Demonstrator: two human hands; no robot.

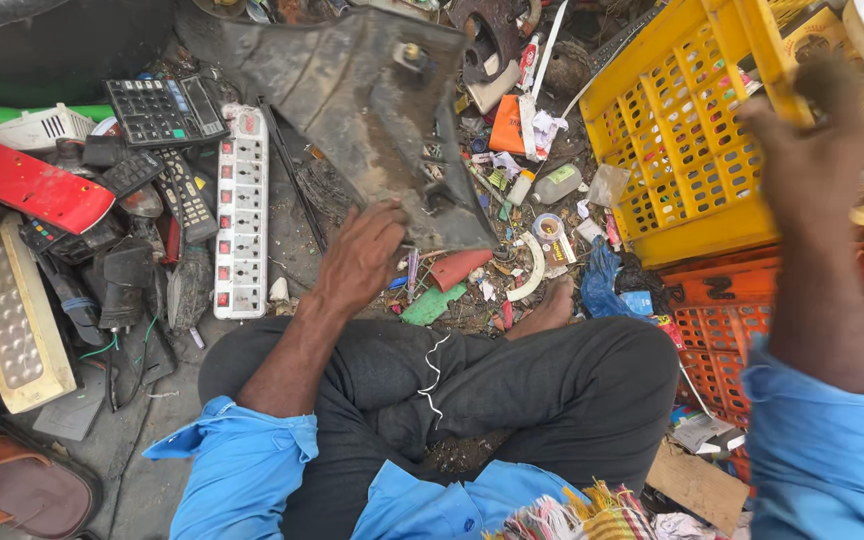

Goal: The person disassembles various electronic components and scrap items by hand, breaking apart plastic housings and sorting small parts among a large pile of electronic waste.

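Observation:
I sit cross-legged on the ground among scrap. My left hand (362, 255) grips the lower edge of a large dirty dark plastic panel (372, 110) that lies tilted over the debris ahead of me. My right hand (812, 150) is raised over the rim of a yellow plastic crate (682, 130); it is blurred, and whether it holds anything is hidden. My bare foot (547, 312) rests beside small coloured scraps.
A white power strip (242, 215), calculator (164, 110), remote controls (184, 195), a red plastic piece (22, 180) and a metal tray (12, 320) lie at left. An orange crate (722, 320) stands at right. A brown sandal (12, 490) sits bottom left.

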